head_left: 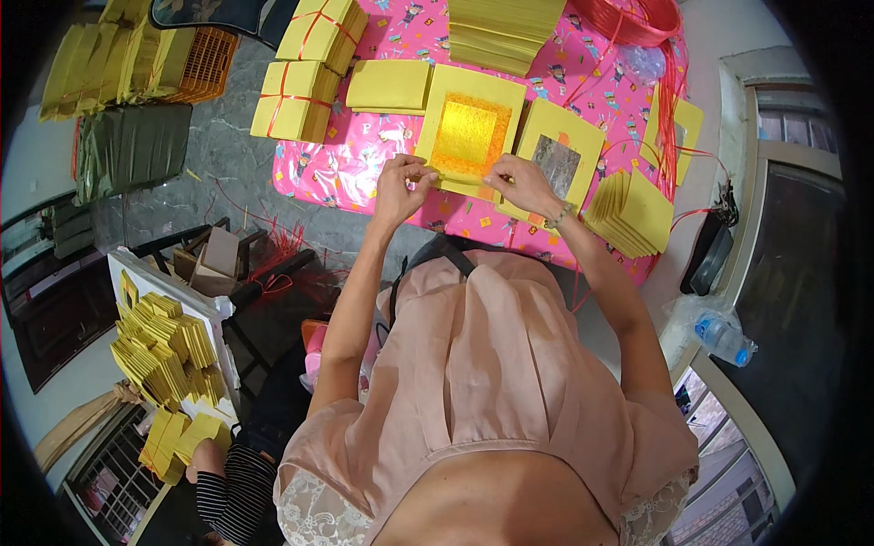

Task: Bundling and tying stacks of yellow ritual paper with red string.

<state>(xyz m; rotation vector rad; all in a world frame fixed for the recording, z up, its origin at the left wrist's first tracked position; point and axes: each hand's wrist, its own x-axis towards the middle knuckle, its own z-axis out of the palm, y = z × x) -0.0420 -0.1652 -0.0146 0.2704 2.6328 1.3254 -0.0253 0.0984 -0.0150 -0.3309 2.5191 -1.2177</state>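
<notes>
A yellow paper sheet [424,136] with a shiny gold square [466,134] and an orange patch lies on the pink patterned table cover [382,150]. At its near left corner my left hand [403,188] is closed, thumb and fingers pinching the edge. My right hand [526,185] pinches the near right part of the same edge. Along that edge between my hands the paper looks turned up in a narrow strip. Touching its right side is another yellow sheet [581,146] with a silver-grey square, partly behind my right wrist.
Tied yellow paper bundles [293,100], a folded stack [390,86] and a large stack [501,36] surround the sheet. Fanned papers [628,214] and red plastic strands [669,100] lie at right. At lower left, a striped sleeve [238,491] of another person is beside more yellow stacks [164,350].
</notes>
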